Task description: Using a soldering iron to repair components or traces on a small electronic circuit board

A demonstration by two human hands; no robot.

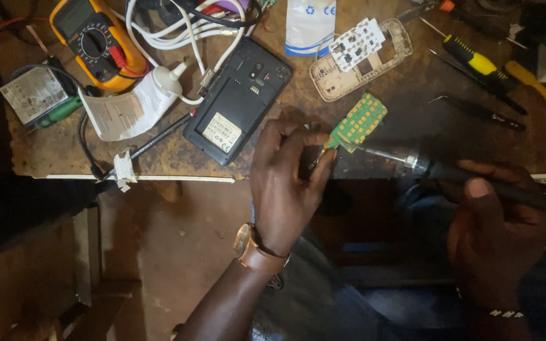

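Head view, looking straight down at a worn brown wooden bench (412, 120). The left hand (285, 183), with a brown-strapped wristwatch (254, 243) on its wrist, is closed in a pinch on the lower corner of a small green circuit board dotted with yellow keypad contacts (358, 121); the board is tilted and sits at the near edge of the bench, its far end pointing up and to the right. The right hand (497, 237) is wrapped around the dark handle of a soldering iron with a metal barrel (412, 159); the iron lies nearly level, and its tip reaches the board's lower edge, just beside the left fingertips (323, 165).

Just left of the left hand lies a black phone with its back cover off and a white label in the battery bay (238, 101). Beyond the board rests a pale phone casing with a white keypad sheet (358, 53). A yellow multimeter with a round dial (96, 41) sits at the far left corner, with white cables (184, 35) coiled beside it and a white squeeze tube (137, 104) below. A yellow-and-black screwdriver (475, 63) and black tweezers (481, 112) lie to the right, well apart from the hands.
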